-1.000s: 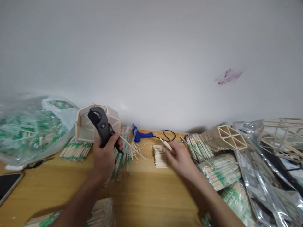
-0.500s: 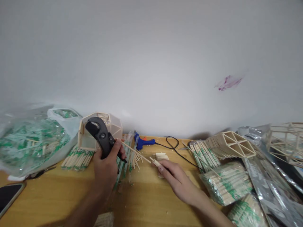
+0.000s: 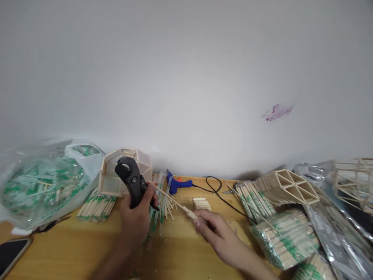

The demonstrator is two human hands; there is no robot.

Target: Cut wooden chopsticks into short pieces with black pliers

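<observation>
A black hand cutter with a curved jaw (image 3: 128, 171) is gripped in my left hand (image 3: 135, 221), its head pointing up and left. That hand also pinches one end of a thin wooden chopstick (image 3: 171, 199), which slants down to the right. My right hand (image 3: 215, 235) is closed on a short piece of wooden stick (image 3: 191, 214), held at the chopstick's other end; whether the two touch firmly I cannot tell. Behind my right hand lies a stack of short cut sticks (image 3: 201, 203). Loose sticks (image 3: 169, 209) are scattered between the hands.
At the back lies a blue glue gun (image 3: 177, 183) with a black cord. A bag of wrappers (image 3: 43, 186), a stick-built frame (image 3: 110, 175) and a phone (image 3: 13, 252) are at left. Wrapped chopstick packs (image 3: 285, 237) and hexagonal stick frames (image 3: 297, 186) crowd the right.
The view has tilted slightly up, so the table things sit lower in the picture. Both hands keep their holds; the short piece and the chopstick stay end to end.
</observation>
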